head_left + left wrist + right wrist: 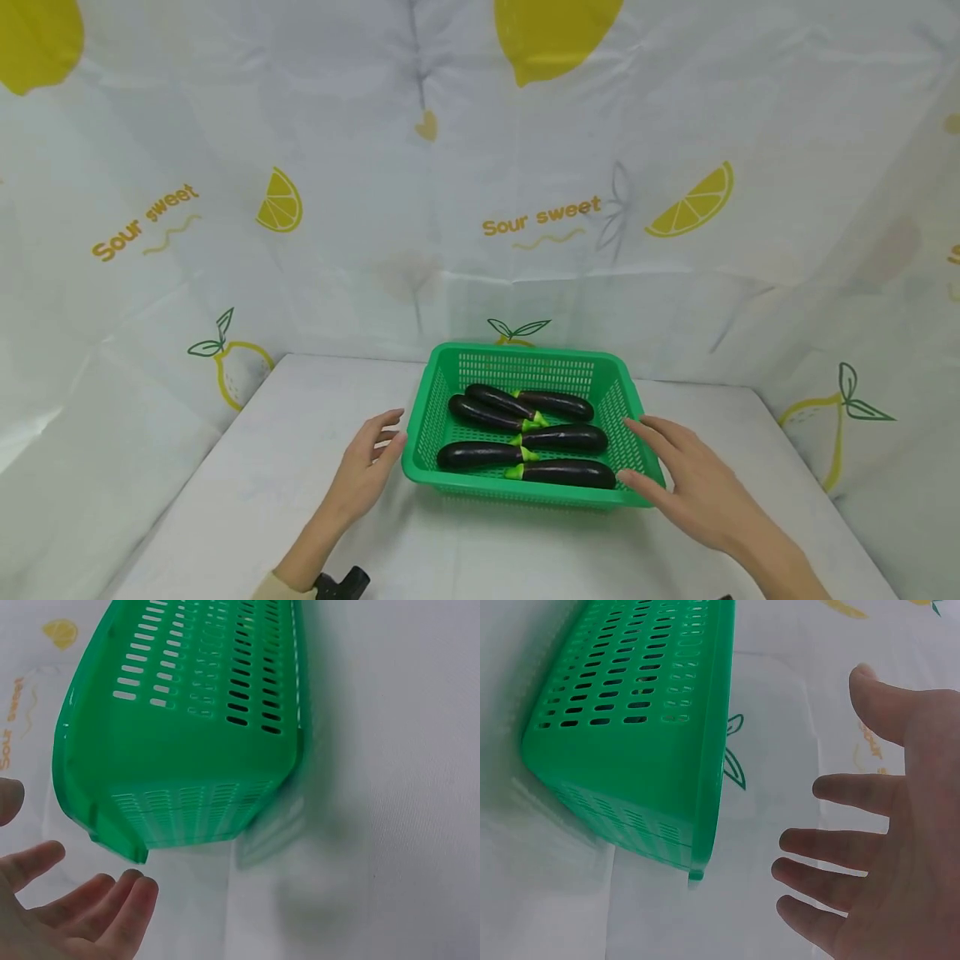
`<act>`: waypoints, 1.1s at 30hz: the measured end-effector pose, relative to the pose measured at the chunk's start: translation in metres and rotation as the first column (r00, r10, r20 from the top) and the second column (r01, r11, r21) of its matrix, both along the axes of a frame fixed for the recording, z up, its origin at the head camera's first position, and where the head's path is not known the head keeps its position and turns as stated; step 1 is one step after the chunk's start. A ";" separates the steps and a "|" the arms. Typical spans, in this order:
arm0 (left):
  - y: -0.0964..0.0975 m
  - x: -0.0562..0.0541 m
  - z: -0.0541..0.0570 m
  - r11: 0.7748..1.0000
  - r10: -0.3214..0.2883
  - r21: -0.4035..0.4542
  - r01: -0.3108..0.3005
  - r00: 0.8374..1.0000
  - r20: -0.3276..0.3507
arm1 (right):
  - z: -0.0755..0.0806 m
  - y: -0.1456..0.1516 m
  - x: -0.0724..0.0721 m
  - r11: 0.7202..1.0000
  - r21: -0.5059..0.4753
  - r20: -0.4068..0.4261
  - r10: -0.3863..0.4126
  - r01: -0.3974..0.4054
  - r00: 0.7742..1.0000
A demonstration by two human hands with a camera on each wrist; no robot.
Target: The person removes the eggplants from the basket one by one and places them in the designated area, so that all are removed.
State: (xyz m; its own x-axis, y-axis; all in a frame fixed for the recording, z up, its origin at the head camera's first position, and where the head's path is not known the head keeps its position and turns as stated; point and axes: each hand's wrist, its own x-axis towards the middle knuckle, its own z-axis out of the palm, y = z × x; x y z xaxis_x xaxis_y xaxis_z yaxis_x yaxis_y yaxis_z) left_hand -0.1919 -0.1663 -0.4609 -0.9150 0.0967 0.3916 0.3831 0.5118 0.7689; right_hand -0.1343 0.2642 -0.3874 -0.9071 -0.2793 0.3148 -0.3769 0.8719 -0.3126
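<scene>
A green plastic basket (pixel 525 490) with slotted walls stands on the white table, and several dark purple eggplants (pixel 570 473) with green stem ends lie inside it. My left hand (pixel 363 475) is beside the basket's left end, fingers loosely bent and holding nothing. The left wrist view shows a small gap between that hand (pixel 82 922) and the green rim (pixel 112 836). At the basket's right end is my right hand (pixel 701 487), its fingers spread and fairly straight. In the right wrist view this hand (pixel 900 840) is apart from the basket wall (pixel 622 761).
A white sheet (pixel 360 275) printed with lemons and lettering hangs behind the table and along both sides. The white tabletop (pixel 247 467) extends left, right and in front of the basket. A black strapped device (pixel 341 583) sits on the left wrist.
</scene>
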 end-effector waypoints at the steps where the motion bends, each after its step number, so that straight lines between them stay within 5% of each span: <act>1: 0.001 0.000 0.000 1.000 -0.005 0.010 0.004 1.000 0.013 | 0.001 -0.002 -0.001 1.000 -0.002 0.000 0.005 -0.005 1.000; 14: 0.008 -0.003 -0.003 0.985 -0.096 0.161 0.068 0.980 0.176 | 0.006 -0.017 -0.019 0.999 -0.021 0.082 0.046 -0.045 0.996; 33: 0.013 -0.005 -0.008 0.955 -0.154 0.288 0.077 0.954 0.256 | 0.001 -0.035 -0.051 0.987 -0.103 0.256 0.144 -0.121 0.956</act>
State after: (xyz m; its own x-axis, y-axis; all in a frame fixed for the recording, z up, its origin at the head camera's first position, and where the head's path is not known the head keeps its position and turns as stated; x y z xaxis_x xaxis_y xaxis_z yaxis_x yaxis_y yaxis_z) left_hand -0.1967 -0.1538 -0.4686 -0.9789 0.1331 0.1549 0.1829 0.2334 0.9550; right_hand -0.1853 0.2289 -0.3866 -0.9176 -0.3849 0.0995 -0.3822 0.7854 -0.4869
